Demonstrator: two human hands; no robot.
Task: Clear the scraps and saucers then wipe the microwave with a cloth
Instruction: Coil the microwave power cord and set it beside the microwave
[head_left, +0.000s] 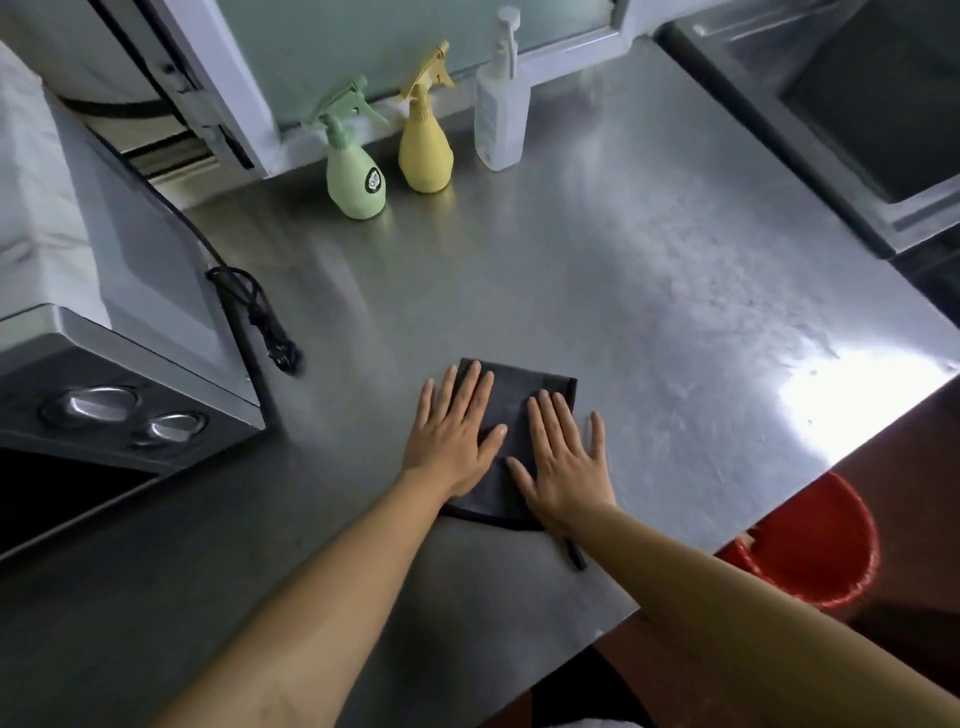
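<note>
Hands first: your left hand and right hand both lie flat, fingers straight and spread, pressing the dark cloth against the steel table; neither grip is curled round anything. The cloth sits folded near the front edge of the table, well apart from the microwave at your left, whose dials show and whose cavity looks dark and open. No scraps or saucers show on the table, so that part seems done. From here, the risk is the fold: lift with flat palms and it may fall open or slide off the near edge toward the red bucket below. A thin dark item lies by your right wrist; sweeping could knock it off. Reaching left, mind the loose power cord beside the microwave, which the cloth might snag. The spray bottles stand well back.
</note>
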